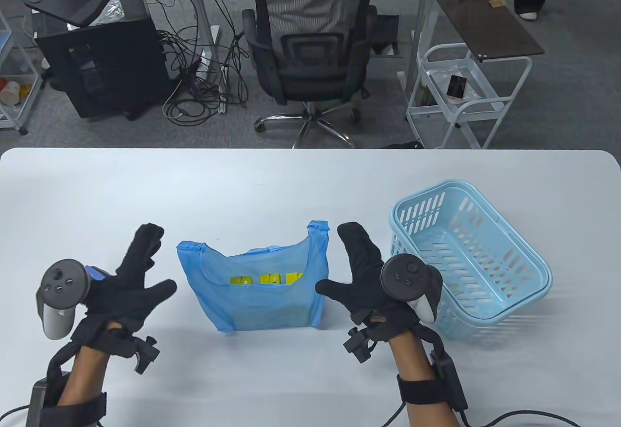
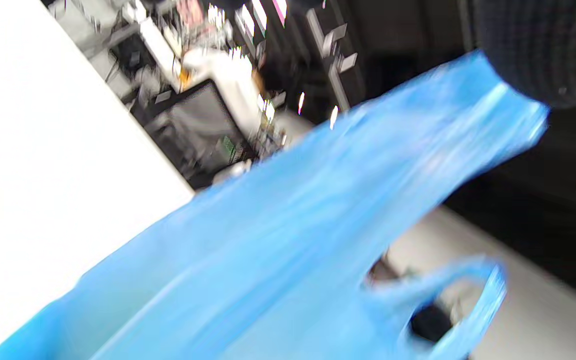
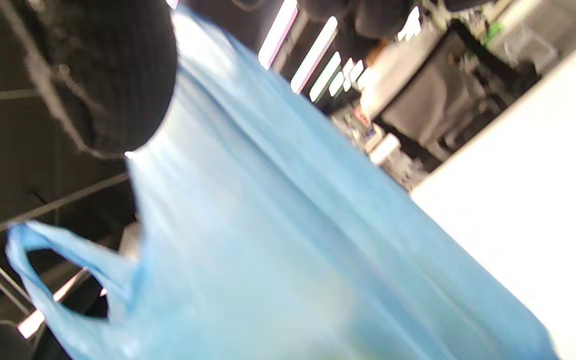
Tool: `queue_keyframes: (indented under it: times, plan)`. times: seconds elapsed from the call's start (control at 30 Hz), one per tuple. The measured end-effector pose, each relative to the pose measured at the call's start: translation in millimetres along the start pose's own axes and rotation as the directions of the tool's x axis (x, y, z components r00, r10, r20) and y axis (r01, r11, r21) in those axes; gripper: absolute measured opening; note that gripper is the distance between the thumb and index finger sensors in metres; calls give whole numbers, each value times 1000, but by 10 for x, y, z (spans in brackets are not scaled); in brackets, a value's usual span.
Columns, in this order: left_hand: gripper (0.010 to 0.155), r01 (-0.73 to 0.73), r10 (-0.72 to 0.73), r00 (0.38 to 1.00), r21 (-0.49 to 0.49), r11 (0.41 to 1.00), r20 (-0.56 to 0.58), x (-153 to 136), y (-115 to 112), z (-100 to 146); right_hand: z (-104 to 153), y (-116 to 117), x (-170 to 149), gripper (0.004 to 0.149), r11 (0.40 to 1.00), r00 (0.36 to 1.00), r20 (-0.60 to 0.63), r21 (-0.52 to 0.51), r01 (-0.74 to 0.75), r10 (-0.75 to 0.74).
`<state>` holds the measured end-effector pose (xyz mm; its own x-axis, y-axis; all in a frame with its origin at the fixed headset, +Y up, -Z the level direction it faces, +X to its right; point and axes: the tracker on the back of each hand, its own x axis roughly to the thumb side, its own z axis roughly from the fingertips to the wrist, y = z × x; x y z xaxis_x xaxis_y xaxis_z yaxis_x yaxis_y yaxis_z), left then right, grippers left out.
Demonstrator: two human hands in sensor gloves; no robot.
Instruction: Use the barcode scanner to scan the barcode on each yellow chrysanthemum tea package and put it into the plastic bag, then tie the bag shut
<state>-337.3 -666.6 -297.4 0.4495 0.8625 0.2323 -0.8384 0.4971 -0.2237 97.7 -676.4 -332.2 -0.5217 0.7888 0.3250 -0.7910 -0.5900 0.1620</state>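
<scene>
Okay, packing looks done: yellow tea packages [image 1: 268,280] sit inside the blue plastic bag [image 1: 257,296], mid-table, near side. Basket [image 1: 465,257] to the right looks empty. My left grip [image 1: 127,281] and right grip [image 1: 361,271] are both released, fingers spread, flanking the bag without touching it. Tying step is next, I'd say: each hand takes a handle loop [image 1: 318,227], cross them, knot.

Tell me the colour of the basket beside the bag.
Light blue basket, seen best in the table view.
</scene>
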Motion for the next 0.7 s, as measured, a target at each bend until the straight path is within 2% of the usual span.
queue_keyframes:
  times: [0.07, 0.1, 0.17, 0.27, 0.4, 0.6, 0.7]
  plan:
    - [117, 37, -42, 998, -116, 993, -38, -113, -170, -98, -105, 82, -95, 107, 996, 999, -6, 81, 39, -38]
    - [119, 33, -40, 998, -148, 988, -45, -138, -224, -127, -139, 103, -112, 108, 993, 997, -9, 82, 83, -83]
    - [119, -12, 6, 999, -155, 988, -40, -163, -316, -205, -204, 135, -128, 107, 980, 987, -15, 113, 162, -162]
    - [115, -86, 85, 996, -111, 990, -13, -127, -336, -297, -254, 143, -135, 99, 967, 968, -13, 42, 252, -251]
    - [101, -152, 152, 988, -65, 986, -2, -115, -339, -371, -261, 173, -164, 73, 939, 939, -8, -25, 344, -344]
    - [62, -361, 361, 932, -10, 933, 25, -205, -368, -412, -234, 249, -221, 42, 892, 891, -42, -49, 450, -452]
    - [47, -457, 456, 889, 13, 889, 49, -235, -411, -420, -228, 281, -228, 38, 873, 872, -48, -25, 487, -488]
